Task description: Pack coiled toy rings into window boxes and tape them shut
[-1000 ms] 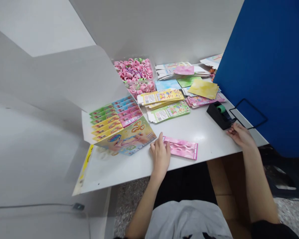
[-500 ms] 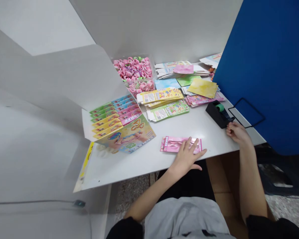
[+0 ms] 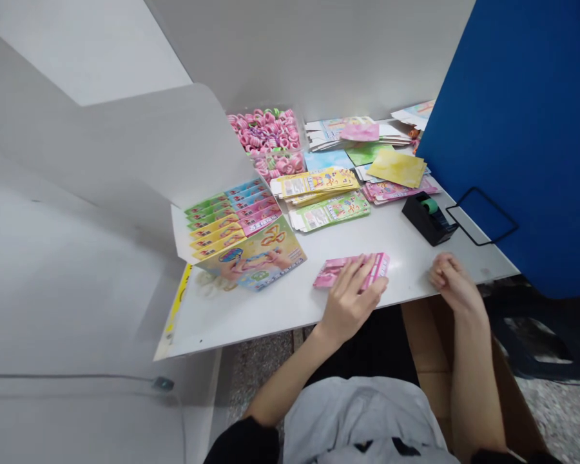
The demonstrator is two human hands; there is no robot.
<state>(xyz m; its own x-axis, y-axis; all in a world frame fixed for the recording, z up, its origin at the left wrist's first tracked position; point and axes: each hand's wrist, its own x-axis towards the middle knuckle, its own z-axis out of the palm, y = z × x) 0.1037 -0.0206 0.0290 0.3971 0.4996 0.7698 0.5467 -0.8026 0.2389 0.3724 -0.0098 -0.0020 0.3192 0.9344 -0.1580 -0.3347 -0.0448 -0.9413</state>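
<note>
A small flat pink box (image 3: 327,276) with a clear window lies close to the table's front edge. My left hand (image 3: 350,293) is closed over it, fingers across its top and thumb at its near right side. To the right, my right hand (image 3: 452,280) is curled with its fingers pinched together, just above the table edge. Whatever is between those fingers is too small or hidden to make out. A black tape dispenser (image 3: 423,222) with a green roll stands just beyond my right hand, apart from it.
At left stands an open display box (image 3: 261,261) holding several colored packs. Green boxes (image 3: 333,211), yellow boxes (image 3: 319,183) and loose yellow cards (image 3: 397,167) lie behind. A clear bin (image 3: 297,132) holds pink coils. A blue panel (image 3: 526,142) borders the right.
My right hand has moved away from the tape dispenser toward the table's front edge. The pink box has been turned around, and my left hand's spread fingers have closed on it.
</note>
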